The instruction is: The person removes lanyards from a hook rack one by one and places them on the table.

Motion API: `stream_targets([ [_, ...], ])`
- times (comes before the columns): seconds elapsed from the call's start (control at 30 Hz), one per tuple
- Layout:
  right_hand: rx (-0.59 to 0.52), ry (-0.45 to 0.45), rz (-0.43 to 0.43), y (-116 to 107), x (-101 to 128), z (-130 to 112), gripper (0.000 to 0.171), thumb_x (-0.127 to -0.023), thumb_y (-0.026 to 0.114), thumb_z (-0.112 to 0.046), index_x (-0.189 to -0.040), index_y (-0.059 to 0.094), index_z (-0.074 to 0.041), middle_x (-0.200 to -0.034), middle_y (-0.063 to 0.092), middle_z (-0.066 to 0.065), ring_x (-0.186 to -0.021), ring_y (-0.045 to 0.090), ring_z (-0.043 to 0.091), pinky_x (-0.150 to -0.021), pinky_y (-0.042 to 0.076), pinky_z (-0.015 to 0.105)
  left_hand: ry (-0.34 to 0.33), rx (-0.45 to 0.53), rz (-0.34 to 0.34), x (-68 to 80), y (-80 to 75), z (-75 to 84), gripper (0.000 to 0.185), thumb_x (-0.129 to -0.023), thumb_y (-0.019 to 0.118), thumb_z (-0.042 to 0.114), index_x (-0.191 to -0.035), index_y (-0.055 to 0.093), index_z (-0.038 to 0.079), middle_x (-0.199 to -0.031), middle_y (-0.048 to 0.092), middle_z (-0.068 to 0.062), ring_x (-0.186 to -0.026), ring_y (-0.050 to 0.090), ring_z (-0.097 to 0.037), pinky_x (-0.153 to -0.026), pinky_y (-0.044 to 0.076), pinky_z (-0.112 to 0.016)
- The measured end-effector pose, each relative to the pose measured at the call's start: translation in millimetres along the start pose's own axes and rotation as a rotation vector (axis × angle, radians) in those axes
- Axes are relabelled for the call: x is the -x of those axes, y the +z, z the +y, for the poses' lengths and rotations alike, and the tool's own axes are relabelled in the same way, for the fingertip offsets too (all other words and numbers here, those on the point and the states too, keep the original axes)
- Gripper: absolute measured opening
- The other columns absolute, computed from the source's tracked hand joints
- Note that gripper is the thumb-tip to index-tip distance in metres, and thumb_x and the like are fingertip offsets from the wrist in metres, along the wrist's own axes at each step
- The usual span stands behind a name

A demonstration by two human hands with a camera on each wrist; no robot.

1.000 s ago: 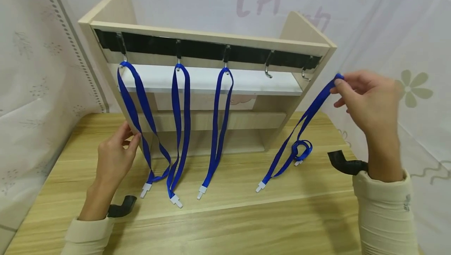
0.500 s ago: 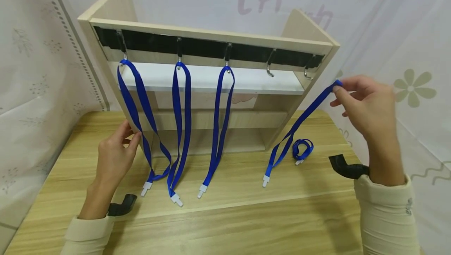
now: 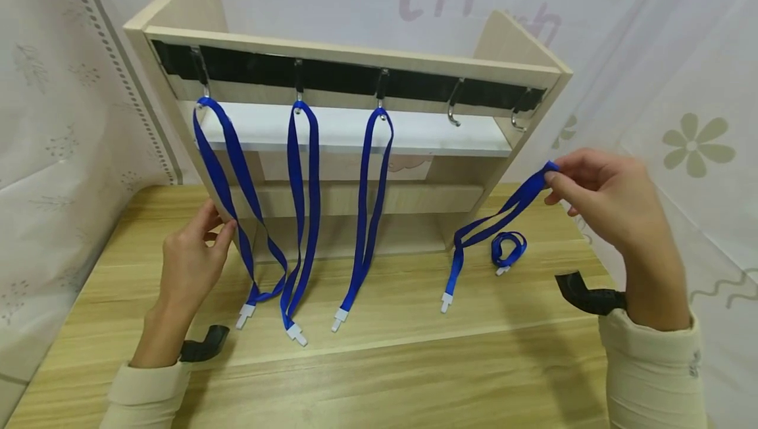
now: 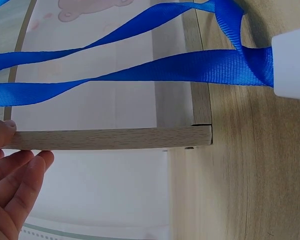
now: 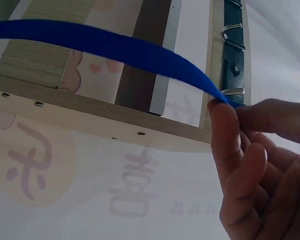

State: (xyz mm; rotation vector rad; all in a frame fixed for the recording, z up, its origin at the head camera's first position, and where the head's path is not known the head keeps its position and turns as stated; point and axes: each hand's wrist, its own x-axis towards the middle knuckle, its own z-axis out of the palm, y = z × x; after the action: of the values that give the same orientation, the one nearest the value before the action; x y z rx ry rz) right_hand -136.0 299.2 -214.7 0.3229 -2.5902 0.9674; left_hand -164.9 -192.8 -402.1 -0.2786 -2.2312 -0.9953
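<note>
A wooden rack (image 3: 355, 60) stands on the table with a row of hooks under its top rail. Blue lanyards (image 3: 237, 172) hang from the three left hooks. The two right hooks (image 3: 453, 113) are bare. My right hand (image 3: 553, 176) pinches the loop end of another blue lanyard (image 3: 503, 215) to the right of the rack; its white clip (image 3: 445, 301) touches the table. In the right wrist view, thumb and finger (image 5: 225, 120) pinch the strap (image 5: 115, 47) near a hook (image 5: 233, 92). My left hand (image 3: 216, 225) rests with straight fingers (image 4: 20, 165) against the rack's left side panel (image 4: 115, 137).
A small coiled blue lanyard (image 3: 508, 250) lies on the wooden table (image 3: 414, 363) by the rack's right foot. A white patterned curtain (image 3: 681, 54) hangs close behind and on both sides. Clips of the hung lanyards (image 3: 295, 335) lie on the table in front of the rack.
My right hand has come down and a little left with the lanyard, so the strap has slackened and folded. The left hand has stayed on the rack.
</note>
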Motion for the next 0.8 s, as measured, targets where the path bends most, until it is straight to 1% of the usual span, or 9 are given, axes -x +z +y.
stream_targets([
  [0.1, 0.021, -0.042, -0.056, 0.6, 3.9, 2.9, 0.007, -0.091, 0.068, 0.0, -0.097, 0.071, 0.001, -0.07, 0.069, -0.019, -0.06, 0.065, -0.002, -0.049, 0.048, 0.014, 0.0, 0.001, -0.001, -0.3, -0.1, -0.2, 0.023, -0.087, 0.067, -0.012, -0.108, 0.062, -0.005, -0.092, 0.072, -0.025, -0.086, 0.071, -0.045, -0.073, 0.034, 0.008],
  [0.17, 0.011, -0.063, -0.105, 1.9, 6.4, 5.8, 0.007, -0.09, 0.068, 0.002, -0.097, 0.071, 0.0, -0.07, 0.069, -0.016, -0.06, 0.064, -0.001, -0.049, 0.048, 0.015, 0.001, 0.002, 0.002, -0.4, 0.1, -0.2, 0.022, -0.087, 0.067, -0.012, -0.107, 0.062, -0.005, -0.092, 0.072, -0.025, -0.085, 0.071, -0.046, -0.073, 0.034, 0.008],
  [0.33, 0.001, -0.076, -0.239, 6.1, 13.5, 15.0, 0.008, -0.091, 0.068, 0.002, -0.097, 0.07, -0.003, -0.071, 0.07, -0.007, -0.062, 0.065, 0.004, -0.05, 0.05, 0.019, -0.003, 0.01, 0.003, -0.4, 1.2, -0.6, 0.021, -0.087, 0.067, -0.011, -0.107, 0.062, -0.005, -0.092, 0.072, -0.025, -0.086, 0.071, -0.045, -0.073, 0.035, 0.008],
  [0.43, -0.002, -0.103, -0.313, 6.8, 16.6, 22.2, 0.009, -0.091, 0.067, 0.002, -0.097, 0.069, -0.005, -0.071, 0.07, -0.004, -0.062, 0.065, 0.006, -0.051, 0.051, 0.021, -0.009, 0.011, 0.0, 0.0, 1.6, -0.5, 0.022, -0.087, 0.067, -0.011, -0.107, 0.062, -0.005, -0.094, 0.072, -0.025, -0.088, 0.071, -0.045, -0.073, 0.035, 0.008],
  [0.63, -0.089, -0.159, -0.479, 7.3, 19.6, 39.0, 0.016, -0.092, 0.062, 0.007, -0.097, 0.068, -0.007, -0.073, 0.069, 0.0, -0.064, 0.065, 0.009, -0.055, 0.053, 0.022, -0.01, 0.005, 0.0, 0.1, 1.2, -0.6, 0.022, -0.087, 0.067, -0.011, -0.107, 0.062, -0.004, -0.094, 0.072, -0.024, -0.089, 0.071, -0.044, -0.073, 0.035, 0.008],
  [0.8, -0.135, -0.146, -0.593, 12.1, 19.4, 53.8, 0.017, -0.094, 0.061, 0.004, -0.098, 0.068, -0.011, -0.075, 0.069, 0.001, -0.065, 0.063, 0.01, -0.055, 0.052, 0.025, -0.007, 0.004, 0.001, -0.5, 1.2, -0.9, 0.021, -0.087, 0.067, -0.011, -0.106, 0.062, -0.005, -0.094, 0.072, -0.024, -0.088, 0.071, -0.044, -0.073, 0.036, 0.008],
])
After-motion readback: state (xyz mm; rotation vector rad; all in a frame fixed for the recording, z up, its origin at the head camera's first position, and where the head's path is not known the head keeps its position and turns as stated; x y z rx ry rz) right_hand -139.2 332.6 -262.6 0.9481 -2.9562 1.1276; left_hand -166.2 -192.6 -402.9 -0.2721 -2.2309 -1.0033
